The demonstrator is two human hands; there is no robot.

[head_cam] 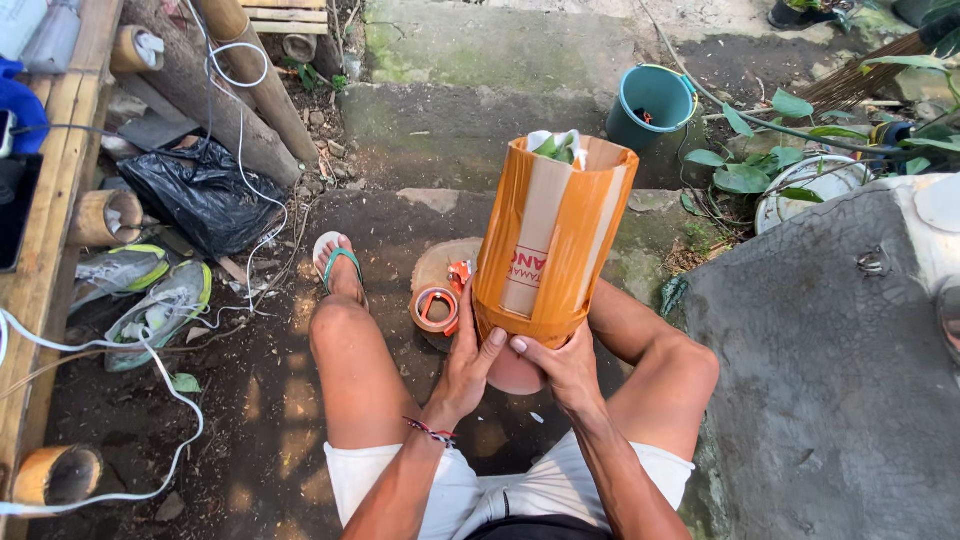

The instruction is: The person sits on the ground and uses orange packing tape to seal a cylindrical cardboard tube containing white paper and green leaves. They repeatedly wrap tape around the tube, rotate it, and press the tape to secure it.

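I am seated with a tall package (552,240) held upright between my knees. It is cardboard wrapped in shiny orange-brown tape, with green leaves showing at its open top. My left hand (468,362) grips its lower left edge. My right hand (562,368) cups its rounded bottom from the right. A roll of orange tape in a red dispenser (437,305) lies on a round wooden stump (438,268) just left of the package, close to my left thumb.
A teal bucket (652,102) stands behind the package. A grey concrete slab (820,340) fills the right side. At left lie a black plastic bag (200,195), shoes (160,305), white cables (190,400) and bamboo poles (262,85). My left foot wears a green sandal (338,262).
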